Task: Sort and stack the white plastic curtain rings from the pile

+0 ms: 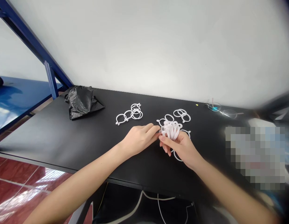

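A bunch of white plastic curtain rings (172, 129) is gathered in my right hand (182, 144), between the thumb and fingers. My left hand (144, 137) meets it from the left, its thumb and fingertips pinched at the bunch's near edge; what exactly they pinch is too small to make out. Around and behind my right hand lie more loose rings (182, 112) with small eyelets, some partly hidden by the hand. Left of these, a separate linked-looking group of white rings (136, 115) rests on the black table (107, 137).
A crumpled black plastic bag (82, 102) sits at the back left. Eyeglasses (214, 106) lie near the wall at the right, beside a blurred-out patch (256, 155). A blue metal frame (51, 77) stands at left, and cables (135, 208) hang below the table's front edge.
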Demonstrator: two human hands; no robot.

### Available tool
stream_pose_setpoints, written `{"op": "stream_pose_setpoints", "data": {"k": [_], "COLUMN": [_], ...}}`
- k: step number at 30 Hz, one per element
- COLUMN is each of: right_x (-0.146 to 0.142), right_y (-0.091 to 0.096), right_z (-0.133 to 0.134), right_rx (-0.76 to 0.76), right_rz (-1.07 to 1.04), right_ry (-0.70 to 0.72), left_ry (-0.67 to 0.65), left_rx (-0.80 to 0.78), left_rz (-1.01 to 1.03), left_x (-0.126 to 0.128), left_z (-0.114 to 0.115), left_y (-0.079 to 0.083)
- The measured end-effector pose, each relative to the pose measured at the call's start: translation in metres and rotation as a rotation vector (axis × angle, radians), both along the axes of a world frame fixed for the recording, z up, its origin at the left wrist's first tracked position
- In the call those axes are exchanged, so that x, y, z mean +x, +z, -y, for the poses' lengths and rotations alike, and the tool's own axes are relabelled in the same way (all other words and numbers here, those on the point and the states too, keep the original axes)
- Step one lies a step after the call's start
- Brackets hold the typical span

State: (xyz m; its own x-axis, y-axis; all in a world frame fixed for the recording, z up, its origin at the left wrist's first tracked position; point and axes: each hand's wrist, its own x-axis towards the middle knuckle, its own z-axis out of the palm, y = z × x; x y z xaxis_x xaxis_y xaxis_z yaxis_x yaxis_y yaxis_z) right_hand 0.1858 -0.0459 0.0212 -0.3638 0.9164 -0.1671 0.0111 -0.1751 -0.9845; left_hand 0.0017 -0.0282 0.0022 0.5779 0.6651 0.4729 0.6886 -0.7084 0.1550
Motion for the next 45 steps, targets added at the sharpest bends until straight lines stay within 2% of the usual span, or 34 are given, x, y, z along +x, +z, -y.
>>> {"op": "stream_pose_setpoints", "data": {"k": [3, 6, 12, 16, 20, 25, 27, 29, 31, 32, 38, 45], "right_x": [0.0, -0.001, -0.001, -0.001, 0.0, 0.004, 0.0, -0.011, -0.028, -0.037, -0.083, -0.086], "right_y": [-0.001, -0.003, -0.003, -0.002, 0.001, 0.02, 0.029, 0.034, 0.035, 0.034, 0.021, 0.019], "right_z": [0.0, 0.001, 0.002, 0.003, -0.002, -0.04, -0.062, -0.084, -0.101, -0.107, -0.117, -0.116], "right_rx": [0.014, 0.041, 0.12, 0.179, 0.17, 0.211, 0.294, 0.4, 0.597, 0.644, 0.835, 0.838], "right_rz": [-0.002, -0.012, -0.006, -0.037, -0.036, 0.06, 0.185, 0.368, 0.613, 0.662, 0.787, 0.806], "right_ry": [0.021, 0.006, -0.038, -0.05, -0.048, -0.157, -0.113, 0.03, 0.151, 0.174, 0.325, 0.446], "left_ry": [-0.033, -0.096, -0.142, -0.098, -0.067, 0.075, 0.043, -0.042, -0.097, -0.108, -0.107, -0.109], "left_rx": [-0.021, -0.126, -0.365, -0.393, -0.391, -0.513, -0.499, -0.47, -0.434, -0.418, -0.374, -0.356], "left_rz": [-0.006, 0.043, 0.289, 0.466, 0.46, 0.384, 0.295, 0.194, 0.121, 0.1, 0.052, 0.036], "left_x": [-0.001, -0.001, 0.0, 0.0, -0.001, 0.001, 0.003, 0.005, 0.006, 0.006, 0.002, 0.002], "left_z": [0.0, 0.001, 0.004, 0.001, -0.005, -0.006, -0.005, -0.003, -0.003, -0.003, -0.006, -0.009], "left_y": [0.0, 0.0, 0.001, -0.001, 0.0, 0.002, 0.0, -0.003, -0.006, -0.007, -0.006, -0.009]}}
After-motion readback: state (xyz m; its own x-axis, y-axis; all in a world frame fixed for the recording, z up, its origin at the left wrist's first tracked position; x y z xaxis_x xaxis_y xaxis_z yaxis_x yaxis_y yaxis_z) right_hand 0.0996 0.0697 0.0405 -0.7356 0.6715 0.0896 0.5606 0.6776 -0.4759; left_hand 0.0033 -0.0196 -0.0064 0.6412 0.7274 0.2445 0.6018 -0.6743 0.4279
